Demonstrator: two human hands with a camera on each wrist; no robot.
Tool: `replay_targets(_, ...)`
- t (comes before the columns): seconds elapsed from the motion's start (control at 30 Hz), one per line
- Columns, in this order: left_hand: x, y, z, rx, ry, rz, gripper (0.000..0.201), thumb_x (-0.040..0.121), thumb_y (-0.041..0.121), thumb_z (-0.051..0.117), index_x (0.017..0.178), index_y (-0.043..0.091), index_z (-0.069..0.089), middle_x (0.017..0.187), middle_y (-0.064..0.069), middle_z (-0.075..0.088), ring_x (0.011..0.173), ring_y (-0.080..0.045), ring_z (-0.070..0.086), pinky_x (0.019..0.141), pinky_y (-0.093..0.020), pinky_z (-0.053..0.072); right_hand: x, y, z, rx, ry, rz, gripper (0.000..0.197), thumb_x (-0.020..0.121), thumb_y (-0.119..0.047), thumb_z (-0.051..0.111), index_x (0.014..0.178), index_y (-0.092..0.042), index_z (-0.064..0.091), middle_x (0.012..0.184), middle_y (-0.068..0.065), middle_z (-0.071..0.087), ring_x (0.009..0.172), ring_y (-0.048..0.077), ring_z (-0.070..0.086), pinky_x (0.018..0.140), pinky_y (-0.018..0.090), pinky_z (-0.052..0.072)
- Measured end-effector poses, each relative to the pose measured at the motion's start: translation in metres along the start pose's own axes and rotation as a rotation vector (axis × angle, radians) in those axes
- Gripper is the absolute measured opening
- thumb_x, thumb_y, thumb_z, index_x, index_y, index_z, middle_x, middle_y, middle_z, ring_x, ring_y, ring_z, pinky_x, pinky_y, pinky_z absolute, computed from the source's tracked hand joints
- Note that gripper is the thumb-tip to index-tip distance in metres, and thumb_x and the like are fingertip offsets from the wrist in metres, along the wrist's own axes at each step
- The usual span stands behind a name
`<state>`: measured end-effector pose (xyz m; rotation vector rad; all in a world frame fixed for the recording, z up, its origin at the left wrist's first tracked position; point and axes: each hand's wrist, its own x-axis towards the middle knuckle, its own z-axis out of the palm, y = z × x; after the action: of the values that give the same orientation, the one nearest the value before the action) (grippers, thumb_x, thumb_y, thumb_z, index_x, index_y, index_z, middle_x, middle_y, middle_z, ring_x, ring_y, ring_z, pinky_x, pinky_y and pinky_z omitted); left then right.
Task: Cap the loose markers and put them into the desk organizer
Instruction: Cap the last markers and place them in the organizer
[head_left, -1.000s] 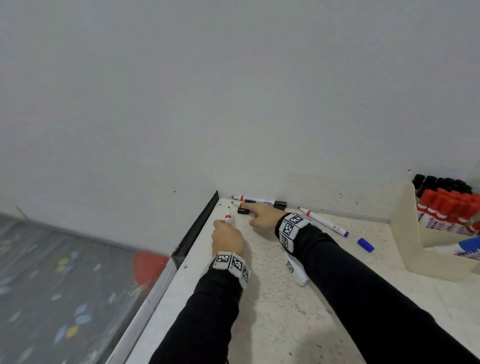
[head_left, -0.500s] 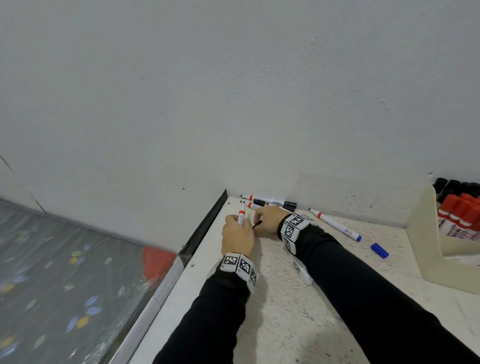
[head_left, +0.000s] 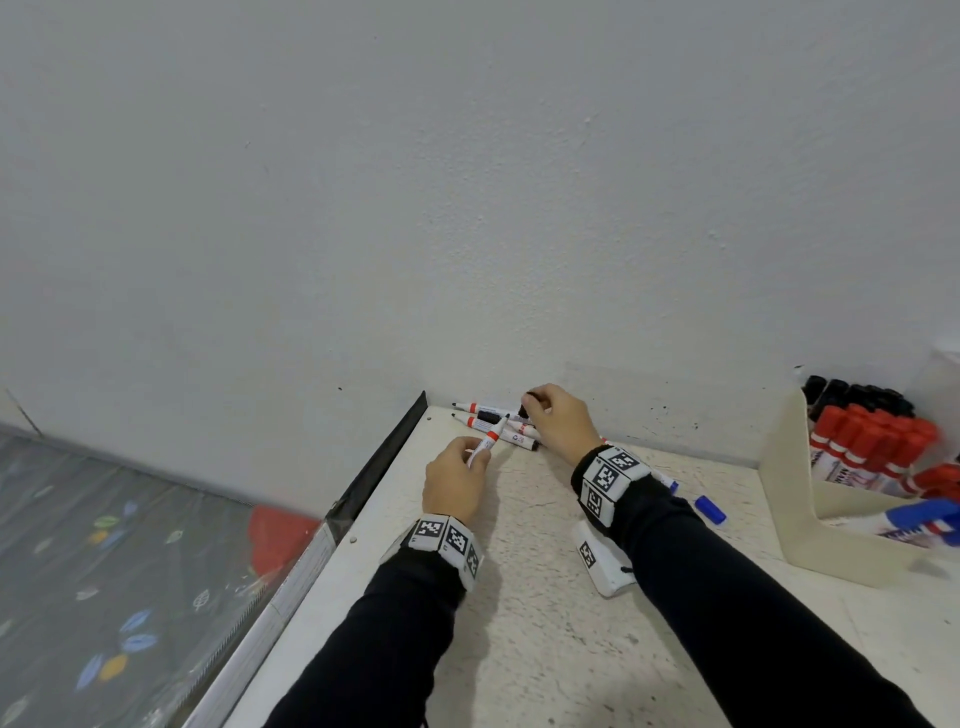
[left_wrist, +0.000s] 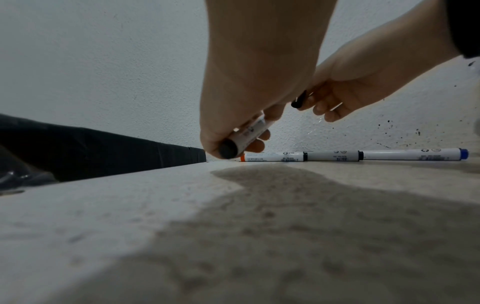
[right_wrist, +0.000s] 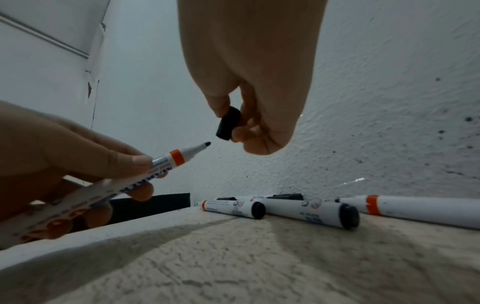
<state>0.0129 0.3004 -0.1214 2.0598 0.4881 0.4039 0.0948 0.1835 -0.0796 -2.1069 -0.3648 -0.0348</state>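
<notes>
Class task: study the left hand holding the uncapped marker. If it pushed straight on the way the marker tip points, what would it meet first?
Probably the black cap pinched in the right hand: the tip of the marker held by the left hand points at its open end across a small gap. Depth is uncertain; the wall lies behind.

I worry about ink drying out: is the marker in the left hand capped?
Uncapped. The marker in the left hand shows a bare black tip; the right hand pinches a black cap apart from it.

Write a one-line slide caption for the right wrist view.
Right hand pinches a black cap just off the bare tip of the marker held by the left hand.
</notes>
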Motion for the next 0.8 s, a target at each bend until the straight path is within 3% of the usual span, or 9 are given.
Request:
replay_targets(0.1,0.0,0.0,0.002,0.014,-0.032,0.049,0.022,0.095,0.026,0.051,0.111,0.016,0.062,0.103,-0.004,0.066,0.091,-0.018,0.058,0.084,-0.033,0.048,-0.006,0.004,-0.005,0.078,0.031,0.008,0.025,0.094,-0.013,0.05,0.118,-0.007,0.056,0.096,0.005,0.058,0.084,0.012,0.051,0.053,0.002,0.038)
replay_targets(0.23,0.0,-0.001,0.003,0.035,-0.056,0.087,0.02,0.093,0.029,0.052,0.108,0.024,0.064,0.1,0.003,0.068,0.095,-0.018,0.059,0.089,-0.04,0.047,-0.01,0.01,-0.01,0.069,0.024,-0.023,0.02,0.091,-0.008,0.053,0.11,-0.007,0.061,0.098,0.006,0.063,0.084,0.01,0.054,0.058,-0.003,0.038)
replay_targets(0.37,-0.001,-0.002,0.005,0.011,-0.104,0.106,0.02,0.094,0.031,0.051,0.108,0.026,0.065,0.095,0.006,0.067,0.094,-0.018,0.06,0.087,-0.039,0.048,-0.015,0.014,-0.012,0.078,-0.055,0.001,0.017,0.091,-0.011,0.055,0.106,-0.008,0.062,0.092,0.007,0.065,0.074,0.009,0.057,0.06,0.007,0.041)
replay_targets(0.43,-0.002,0.0,0.005,-0.039,-0.14,0.125,0.022,0.093,0.028,0.053,0.11,0.02,0.065,0.092,0.004,0.067,0.089,-0.015,0.06,0.077,-0.024,0.048,-0.017,0.015,-0.014,0.079,-0.057,0.03,0.016,0.091,-0.023,0.057,0.095,-0.009,0.062,0.083,0.006,0.065,0.074,0.016,0.06,0.066,0.021,0.048)
replay_targets(0.5,-0.004,0.003,0.004,-0.079,-0.169,0.163,0.019,0.087,0.024,0.063,0.105,0.019,0.065,0.088,0.006,0.064,0.079,-0.008,0.057,0.066,-0.012,0.041,-0.019,0.016,-0.017,0.015,-0.055,0.062,0.029,0.091,-0.037,0.053,0.075,-0.013,0.055,0.066,0.0,0.053,0.062,0.016,0.05,0.06,0.028,0.042)
replay_targets(0.57,-0.006,0.004,0.004,-0.072,-0.193,0.215,0.023,0.077,0.015,0.073,0.094,0.023,0.061,0.085,0.008,0.059,0.071,-0.006,0.053,0.062,-0.011,0.04,-0.021,0.016,-0.02,-0.069,-0.066,0.089,0.041,0.093,-0.04,0.046,0.06,-0.017,0.039,0.057,-0.002,0.036,0.053,0.014,0.033,0.053,0.028,0.028)
replay_targets(0.67,-0.008,0.005,0.004,-0.077,-0.208,0.247,0.026,0.074,0.008,0.075,0.081,0.027,0.058,0.079,0.009,0.059,0.067,-0.012,0.056,0.066,-0.023,0.051,-0.022,0.015,-0.023,-0.116,-0.082,0.131,0.047,0.096,-0.038,0.037,0.054,-0.018,0.032,0.053,-0.001,0.03,0.049,0.015,0.028,0.051,0.028,0.025)
replay_targets(0.8,-0.008,0.004,0.004,-0.052,-0.219,0.255,0.015,0.08,0.02,0.072,0.094,0.019,0.071,0.078,0.007,0.067,0.067,-0.008,0.059,0.066,-0.019,0.048,-0.025,0.017,-0.026,-0.166,-0.097,0.199,0.049,0.099,-0.038,0.03,0.055,-0.017,0.032,0.054,0.0,0.033,0.05,0.016,0.031,0.05,0.027,0.027)
